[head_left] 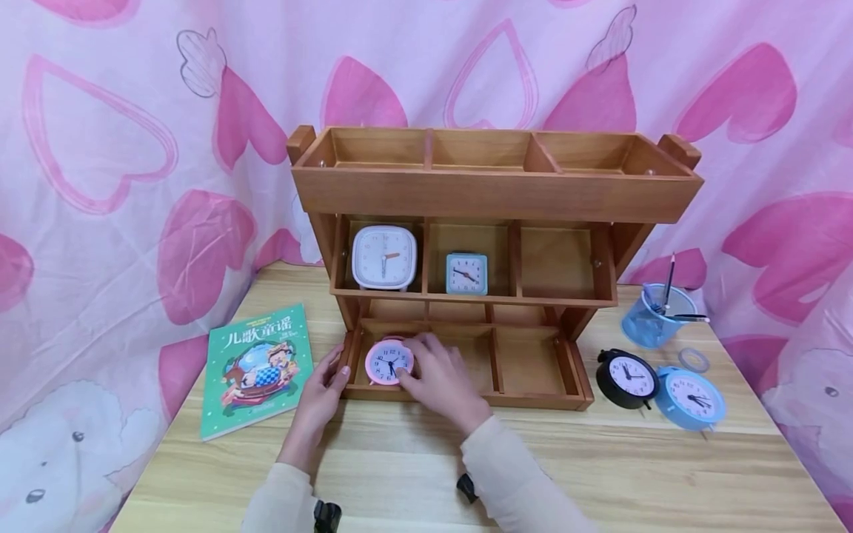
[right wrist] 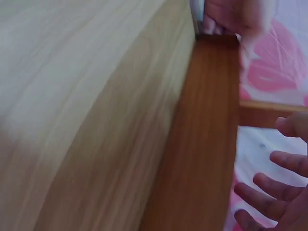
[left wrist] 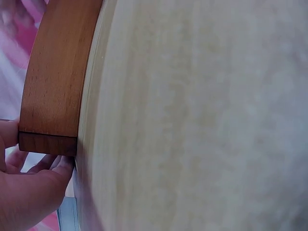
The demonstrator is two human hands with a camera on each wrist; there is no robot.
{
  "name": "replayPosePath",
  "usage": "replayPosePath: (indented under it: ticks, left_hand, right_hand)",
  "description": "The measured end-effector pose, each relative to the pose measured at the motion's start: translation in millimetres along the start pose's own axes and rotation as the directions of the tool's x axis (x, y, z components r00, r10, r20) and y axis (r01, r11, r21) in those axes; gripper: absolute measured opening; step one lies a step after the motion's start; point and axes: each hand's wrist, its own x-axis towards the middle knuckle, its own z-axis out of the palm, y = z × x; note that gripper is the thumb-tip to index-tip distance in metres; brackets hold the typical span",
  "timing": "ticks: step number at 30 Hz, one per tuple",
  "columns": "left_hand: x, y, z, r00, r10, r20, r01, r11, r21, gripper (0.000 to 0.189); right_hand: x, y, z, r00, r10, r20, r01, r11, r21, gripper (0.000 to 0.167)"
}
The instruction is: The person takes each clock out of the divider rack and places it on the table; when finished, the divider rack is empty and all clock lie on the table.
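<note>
A pink twin-bell alarm clock (head_left: 389, 362) stands in the left compartment of the wooden shelf's bottom tier (head_left: 466, 400). At its right side is my right hand (head_left: 440, 374), thumb by the lower rim; the right wrist view shows that hand's fingers (right wrist: 269, 199) spread. My left hand (head_left: 320, 396) rests against the left end of the bottom tier, its fingers (left wrist: 45, 185) touching the corner. A white square clock (head_left: 384, 257) stands in the middle tier's left compartment, and a small teal square clock (head_left: 466, 273) in the centre one.
To the right of the shelf stand a black alarm clock (head_left: 627, 378) and a blue alarm clock (head_left: 691, 398), near a tape roll (head_left: 694, 360) and a blue mesh pen cup (head_left: 643, 326). A green book (head_left: 256, 370) lies on the left. A pink-patterned curtain (head_left: 426, 59) hangs behind.
</note>
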Motion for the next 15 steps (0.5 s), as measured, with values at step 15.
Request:
replayPosePath:
  ticks: [15]
  left_hand:
    - [-1.0, 0.8, -1.6, 1.0, 0.01, 0.014, -0.01, 1.0, -0.011, 0.051]
  right_hand:
    - [29.0, -15, 40, 0.996, 0.065, 0.062, -0.053, 0.981, -0.184, 0.064]
